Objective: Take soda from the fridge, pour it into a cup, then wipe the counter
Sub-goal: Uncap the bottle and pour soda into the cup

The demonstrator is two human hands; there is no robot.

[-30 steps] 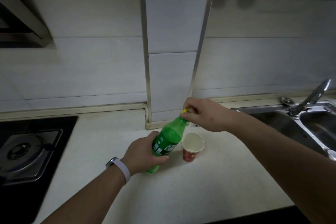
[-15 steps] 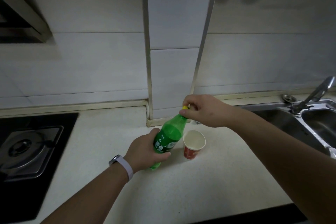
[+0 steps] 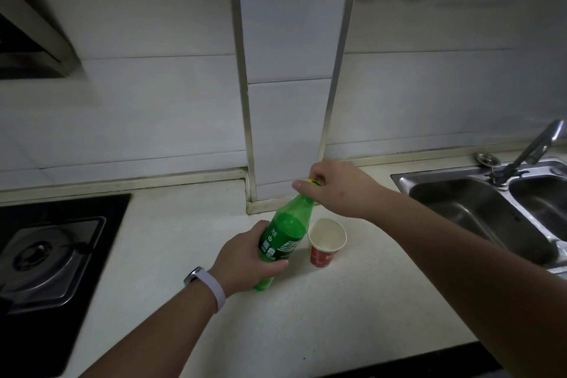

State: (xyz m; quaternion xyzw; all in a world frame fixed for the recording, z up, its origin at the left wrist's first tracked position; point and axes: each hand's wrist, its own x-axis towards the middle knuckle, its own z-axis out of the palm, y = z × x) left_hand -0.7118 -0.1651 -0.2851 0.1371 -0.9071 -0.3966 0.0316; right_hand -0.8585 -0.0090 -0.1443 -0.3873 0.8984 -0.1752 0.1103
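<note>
A green soda bottle [image 3: 287,230] stands on the white counter [image 3: 306,316], leaning a little to the right. My left hand [image 3: 245,258] grips its lower body around the label. My right hand [image 3: 340,186] pinches the yellow cap [image 3: 313,182] at the top of the bottle. A red paper cup [image 3: 325,241] with a white inside stands upright just right of the bottle, apart from both hands; it looks empty.
A black gas hob [image 3: 46,255] fills the counter's left side. A steel double sink [image 3: 491,209] with a tap [image 3: 534,147] lies at the right. A tiled pillar [image 3: 288,132] juts out behind the bottle. Utensils hang at top right.
Both hands have kept their hold on the bottle and its cap. The view has shifted slightly; my right hand's fingers have turned a little on the cap.
</note>
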